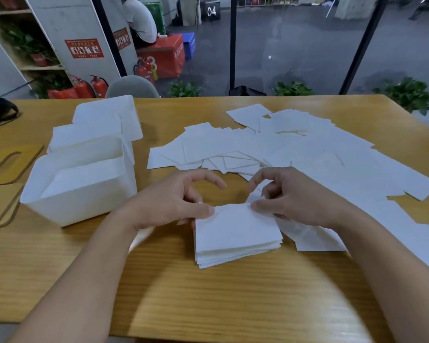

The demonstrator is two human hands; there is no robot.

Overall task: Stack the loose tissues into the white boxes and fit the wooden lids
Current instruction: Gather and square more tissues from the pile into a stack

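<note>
We saw both hands at the far edge of a squared stack of tissues (235,233) that lay on the wooden table (208,293) near the centre of the view. The left hand (174,201) met the stack at its 10 o'clock corner, thumb tip pressed on the top sheet, while the forefinger arched high and free above it. The right hand (290,196) was at the 1 o'clock corner, thumb down on the top sheet and the other fingers curled over the far edge; we could not tell whether they pinched it from beneath. Loose tissues (295,149) lay scattered from 12 o'clock round to 3 o'clock of the stack, some reaching under the right wrist. At 9 to 10 o'clock stood the nearest white box (79,189), open-topped, with further white boxes (104,122) behind it. The wooden lids (8,164) lay flat at the table's left edge, beside the boxes
</note>
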